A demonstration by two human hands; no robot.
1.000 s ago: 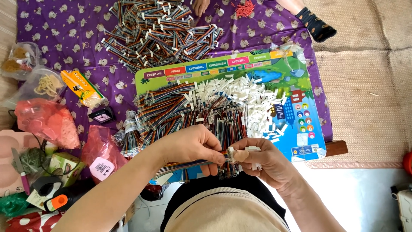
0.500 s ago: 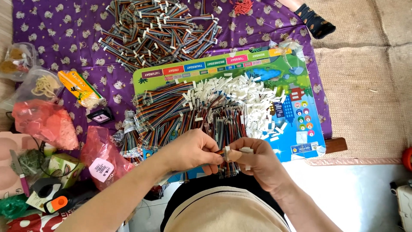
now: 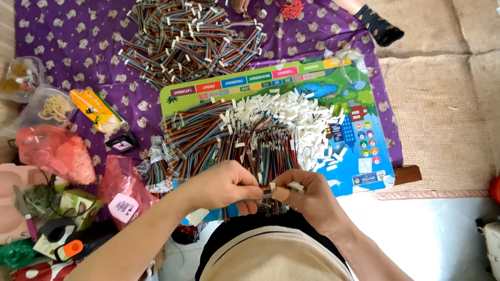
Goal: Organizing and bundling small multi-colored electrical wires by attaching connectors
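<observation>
Both hands meet above the colourful printed plastic board. The left hand pinches a short multicoloured ribbon cable; the right hand grips its small white plastic connector, fingers clamped together.

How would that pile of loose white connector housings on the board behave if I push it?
The white connector housings look small and light, so they would probably scatter rather than slide together. The colourful board looks smooth, so some may skid off its edge.
</observation>
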